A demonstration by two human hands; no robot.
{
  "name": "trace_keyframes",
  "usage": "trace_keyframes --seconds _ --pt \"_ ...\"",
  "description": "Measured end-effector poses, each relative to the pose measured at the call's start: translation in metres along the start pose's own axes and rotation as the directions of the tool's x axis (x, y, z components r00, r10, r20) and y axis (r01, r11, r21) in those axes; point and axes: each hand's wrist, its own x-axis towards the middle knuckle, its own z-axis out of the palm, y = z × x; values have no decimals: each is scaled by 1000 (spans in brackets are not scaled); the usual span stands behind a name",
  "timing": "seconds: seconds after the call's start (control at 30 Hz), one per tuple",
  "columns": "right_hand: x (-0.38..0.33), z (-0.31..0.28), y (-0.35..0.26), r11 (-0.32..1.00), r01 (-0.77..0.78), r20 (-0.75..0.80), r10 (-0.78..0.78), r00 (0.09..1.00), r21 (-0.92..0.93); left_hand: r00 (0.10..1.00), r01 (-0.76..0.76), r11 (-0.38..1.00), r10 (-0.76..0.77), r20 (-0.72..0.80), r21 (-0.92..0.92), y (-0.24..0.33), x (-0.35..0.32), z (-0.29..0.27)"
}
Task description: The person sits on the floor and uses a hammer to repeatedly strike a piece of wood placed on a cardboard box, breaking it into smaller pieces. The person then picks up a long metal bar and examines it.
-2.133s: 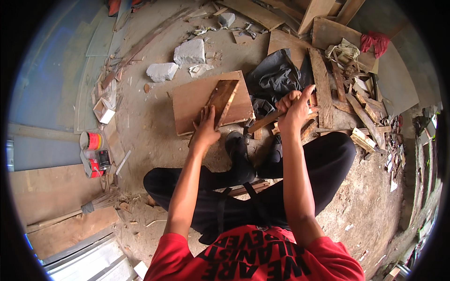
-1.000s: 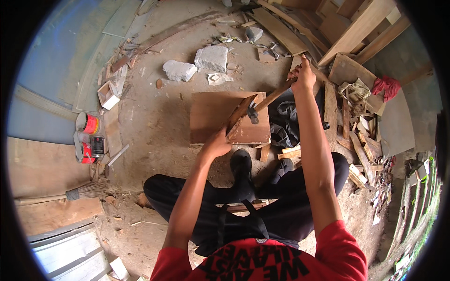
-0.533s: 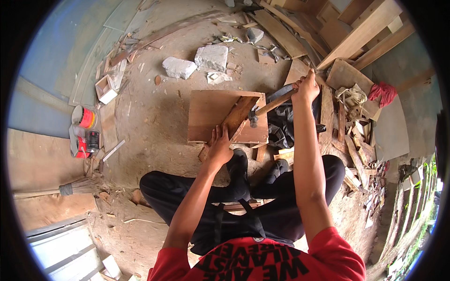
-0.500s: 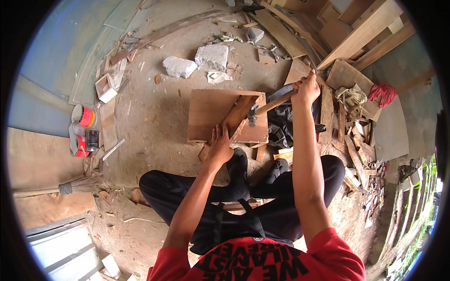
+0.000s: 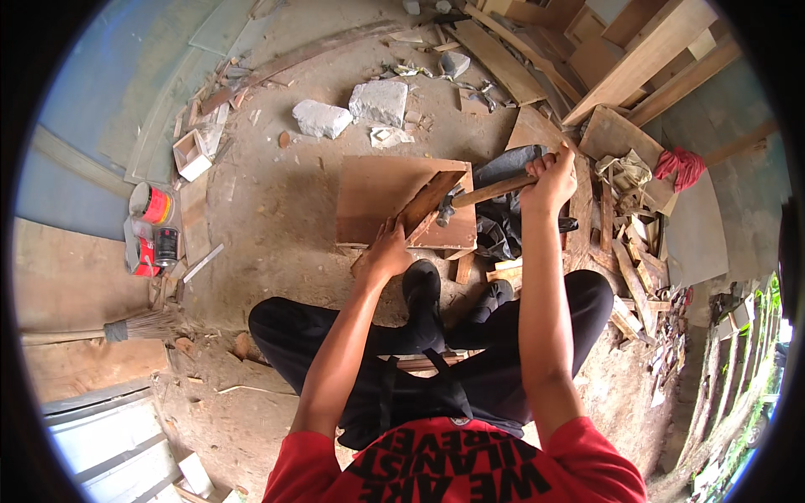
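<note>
My left hand (image 5: 388, 249) is closed around the near end of a dark brown wooden strip (image 5: 429, 199), which lies slantwise across a low wooden box-like block (image 5: 365, 197). The strip's upper edge looks rough and splintered, and its far end reaches the block's right side. In my right hand (image 5: 550, 179) is a hammer, gripped near the end of its wooden handle (image 5: 493, 191). The hammer's dark metal head (image 5: 445, 206) is at the strip's right side; whether it touches the wood I cannot tell.
Black plastic (image 5: 498, 230) and scrap wood (image 5: 641, 277) lie right of the block. Two pale broken chunks (image 5: 379, 102) are on the floor beyond it. Paint cans (image 5: 152, 204) and a broom (image 5: 126, 329) are at the left. Planks (image 5: 646, 63) lean at the far right. My shoes (image 5: 422, 293) are just below the block.
My right hand has come slightly nearer to me, and the hammer head has shifted a little left, closer to the strip. My left hand keeps its hold, moved slightly left.
</note>
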Motion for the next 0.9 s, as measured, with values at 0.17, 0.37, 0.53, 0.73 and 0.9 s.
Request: trace_keyframes --seconds 0.17,0.37,0.53,0.73,0.9 --pt "-20 3 -22 994 -102 178 95 979 32 992 49 999 -49 -120 -2 -5 -14 10" --pt "-40 7 -45 987 -143 408 104 907 68 974 -37 992 9 -226 -120 -10 -25 6" --pt "-53 12 -48 988 71 876 84 475 -134 995 50 989 -37 -97 140 39 -47 -31" --pt "-73 28 -54 851 317 897 441 -3 -418 972 50 952 -115 203 301 47 -37 -71" --pt "-76 26 -42 843 196 831 532 -162 -501 990 -73 815 -9 140 575 45 -21 -82"
